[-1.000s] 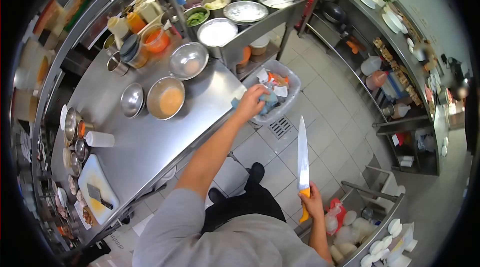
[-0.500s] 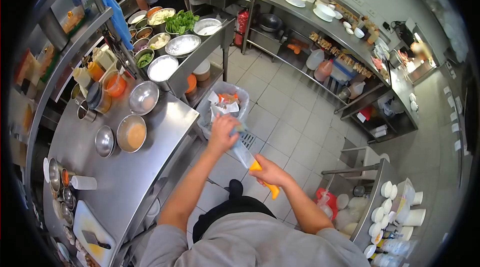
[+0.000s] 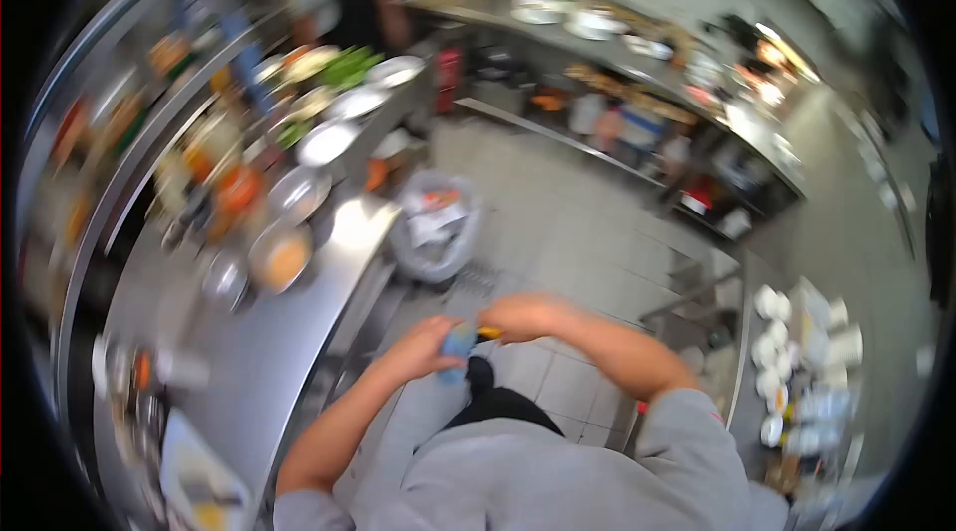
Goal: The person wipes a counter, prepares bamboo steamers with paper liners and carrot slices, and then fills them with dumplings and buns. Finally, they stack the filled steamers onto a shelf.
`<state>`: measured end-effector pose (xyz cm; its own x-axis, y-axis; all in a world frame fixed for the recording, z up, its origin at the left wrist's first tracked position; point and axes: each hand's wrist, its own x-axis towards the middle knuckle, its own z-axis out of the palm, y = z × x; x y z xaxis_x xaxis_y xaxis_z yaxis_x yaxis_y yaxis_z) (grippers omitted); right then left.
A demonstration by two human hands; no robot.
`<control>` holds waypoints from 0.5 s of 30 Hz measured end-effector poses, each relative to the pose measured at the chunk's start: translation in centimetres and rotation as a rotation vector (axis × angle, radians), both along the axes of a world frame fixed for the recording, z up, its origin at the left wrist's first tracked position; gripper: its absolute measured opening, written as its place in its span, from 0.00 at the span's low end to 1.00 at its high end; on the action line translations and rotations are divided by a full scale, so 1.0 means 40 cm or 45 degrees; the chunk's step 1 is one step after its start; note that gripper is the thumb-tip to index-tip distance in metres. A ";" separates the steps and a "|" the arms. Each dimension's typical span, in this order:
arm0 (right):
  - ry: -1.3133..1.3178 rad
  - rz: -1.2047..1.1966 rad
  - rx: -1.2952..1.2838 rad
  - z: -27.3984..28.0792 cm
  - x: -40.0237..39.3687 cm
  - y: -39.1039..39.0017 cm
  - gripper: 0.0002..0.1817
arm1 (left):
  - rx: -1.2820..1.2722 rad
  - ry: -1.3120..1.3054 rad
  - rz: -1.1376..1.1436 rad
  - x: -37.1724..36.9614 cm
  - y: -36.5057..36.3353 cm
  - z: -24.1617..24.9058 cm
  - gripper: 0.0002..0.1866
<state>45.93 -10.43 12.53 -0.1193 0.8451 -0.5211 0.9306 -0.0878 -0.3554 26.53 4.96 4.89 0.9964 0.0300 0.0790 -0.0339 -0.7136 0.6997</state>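
In front of my waist, my right hand (image 3: 518, 318) is closed around the yellow handle of a knife (image 3: 489, 333). Only a bit of the handle shows past the fingers, and I cannot make out the blade in the blur. Close to its left, my left hand (image 3: 422, 348) grips a blue-green cloth (image 3: 459, 344), soft in outline from motion. The two hands nearly meet. Beyond them on the floor stands a waste bin (image 3: 468, 237) with a pale liner, holding paper and orange scraps.
To the left is a steel table (image 3: 329, 302) with metal bowls (image 3: 282, 257) and a cutting board (image 3: 199, 471) bearing a second blade. Food pans (image 3: 329, 143) line the counter behind. Another person (image 3: 349, 3) stands at the far left. White cups (image 3: 772, 342) sit at right.
Both hands have drawn back from near the bin toward my body. The knife's wide blade, plain earlier, is now hard to see. The view has shifted and blurred.
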 end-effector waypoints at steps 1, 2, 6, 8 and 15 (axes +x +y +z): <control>0.037 0.061 -0.035 0.017 -0.052 0.000 0.20 | 0.058 0.159 0.094 -0.090 -0.009 -0.034 0.27; 0.068 0.134 -0.080 0.022 -0.093 0.003 0.20 | 0.034 0.218 0.138 -0.199 -0.010 -0.036 0.26; 0.230 0.245 -0.084 0.065 -0.178 0.029 0.17 | -0.143 0.347 0.536 -0.665 0.092 -0.066 0.22; 0.365 -0.154 -0.319 0.058 -0.228 0.039 0.16 | -0.271 0.333 0.941 -0.881 0.138 -0.032 0.23; 0.581 -0.458 -0.320 -0.072 -0.478 0.075 0.15 | 0.265 -0.090 2.182 -1.194 0.378 0.024 0.30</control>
<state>26.80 -7.42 9.66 -0.1076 0.7323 -0.6725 0.5869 -0.4992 -0.6375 -21.22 20.07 5.86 -0.1608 0.9528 0.2574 0.7762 -0.0390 0.6292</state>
